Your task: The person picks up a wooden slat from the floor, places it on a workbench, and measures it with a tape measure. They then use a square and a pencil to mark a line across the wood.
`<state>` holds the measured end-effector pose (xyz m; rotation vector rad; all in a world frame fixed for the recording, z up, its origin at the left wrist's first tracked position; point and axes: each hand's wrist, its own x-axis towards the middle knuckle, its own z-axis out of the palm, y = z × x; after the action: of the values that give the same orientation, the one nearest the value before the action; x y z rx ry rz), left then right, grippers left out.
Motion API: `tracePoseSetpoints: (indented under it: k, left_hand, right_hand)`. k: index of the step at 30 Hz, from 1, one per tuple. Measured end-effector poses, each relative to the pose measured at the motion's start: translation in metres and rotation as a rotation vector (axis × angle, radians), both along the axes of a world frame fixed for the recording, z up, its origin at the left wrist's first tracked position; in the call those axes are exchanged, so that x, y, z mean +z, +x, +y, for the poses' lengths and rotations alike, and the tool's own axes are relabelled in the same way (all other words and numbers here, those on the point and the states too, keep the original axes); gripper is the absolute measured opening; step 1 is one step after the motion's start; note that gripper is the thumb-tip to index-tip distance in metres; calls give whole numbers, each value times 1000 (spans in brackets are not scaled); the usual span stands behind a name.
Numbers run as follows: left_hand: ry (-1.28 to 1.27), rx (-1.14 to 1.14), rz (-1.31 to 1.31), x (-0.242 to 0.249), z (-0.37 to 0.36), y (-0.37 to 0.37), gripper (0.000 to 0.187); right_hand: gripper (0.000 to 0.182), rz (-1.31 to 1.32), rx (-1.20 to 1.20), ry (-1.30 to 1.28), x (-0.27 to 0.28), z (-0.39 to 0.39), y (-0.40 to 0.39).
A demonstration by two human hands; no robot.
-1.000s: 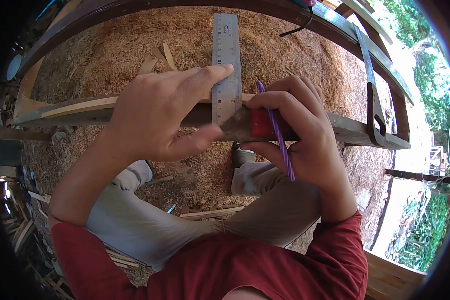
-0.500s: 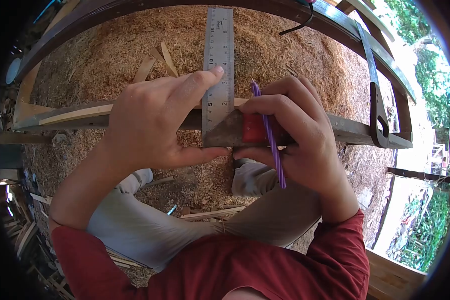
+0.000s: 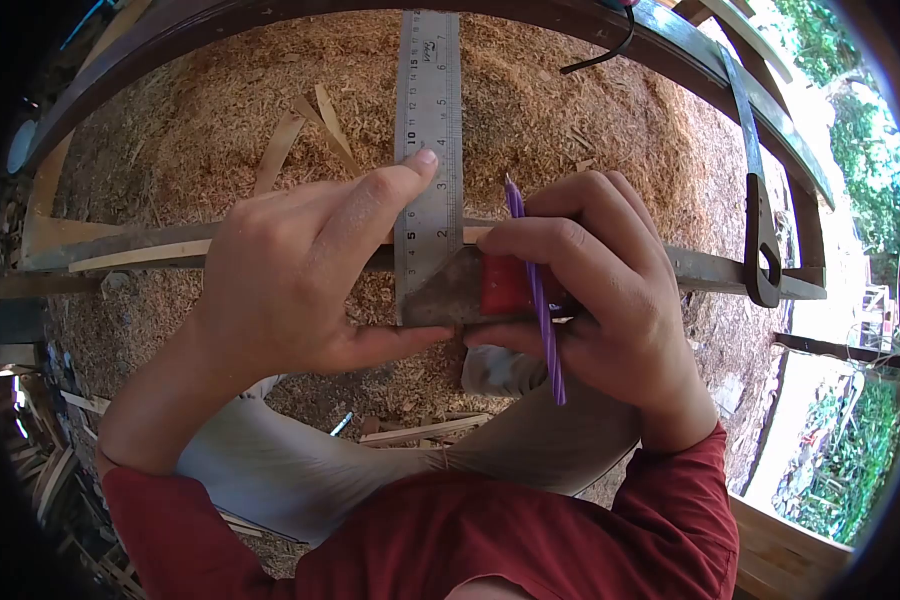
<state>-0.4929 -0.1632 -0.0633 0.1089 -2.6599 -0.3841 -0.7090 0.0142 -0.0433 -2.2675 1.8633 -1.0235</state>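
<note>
A steel try square (image 3: pixel 429 150) with inch and centimetre marks lies across a dark wooden beam (image 3: pixel 160 243), its ruled blade pointing away from me. Its metal stock has a red part (image 3: pixel 505 285). My left hand (image 3: pixel 280 270) is closed on the square, index finger on the blade and thumb at the stock's near edge. On the other side, my right hand (image 3: pixel 605 270) grips the stock and also holds a purple striped pen (image 3: pixel 540 300), tip pointing away. A pale wooden strip (image 3: pixel 140 256) runs along the beam, partly hidden by my left hand.
A handsaw (image 3: pixel 760 240) hangs on the frame at right. A curved dark wooden rail (image 3: pixel 300 12) spans the far side. Sawdust (image 3: pixel 240 120) covers the ground, with several wood offcuts (image 3: pixel 425 430) between my legs and scraps at far left.
The beam, square and hands sit slightly lower in view on the near side. The left hand is a little further left; both hands keep hold of the square.
</note>
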Motion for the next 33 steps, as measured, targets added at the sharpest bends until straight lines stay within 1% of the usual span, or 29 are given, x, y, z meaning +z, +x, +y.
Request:
tracePoseSetpoints:
  k: [5,14,16,17,19,20,22,23,25,26,28,29,31,33]
  left_hand:
    - [-12,6,-48,3,0,2,105]
    - [46,9,-103,8,-2,-2,106]
    - [57,6,-99,9,-3,-3,107]
    - [65,5,-104,8,-3,-4,107]
    - [75,1,-57,6,-4,-7,107]
    - [83,0,-61,6,-5,-7,107]
    - [132,-5,-70,6,-5,-8,106]
    - [140,-5,-74,6,-5,-8,106]
    - [120,-1,-70,8,-6,-9,104]
    - [127,0,-72,10,-7,-9,104]
    - [98,-19,-87,12,-8,-9,101]
    - [103,-19,-89,9,-9,-10,101]
    - [77,-45,-10,4,-9,-10,99]
    - [82,-45,-5,3,-9,-11,98]
  right_hand:
    - [63,-14,2,19,4,-1,-1]
    - [65,-35,14,87,12,-9,-6]
    - [70,-95,31,75,13,-14,-9]
    - [70,-100,30,83,13,-15,-10]
    - [66,-237,48,75,14,-18,-13]
    - [66,-242,46,82,11,-20,-16]
    - [51,-353,84,34,6,-25,-23]
    - [51,-357,83,42,7,-27,-24]
    - [34,-449,116,35,10,-32,-24]
    - [34,-452,115,41,8,-34,-25]
    - [31,-451,211,-17,5,-36,-29]
    - [31,-453,211,-12,6,-37,-28]
    - [36,-535,180,19,8,-36,-23]
    - [38,-581,140,59,6,-35,-19]
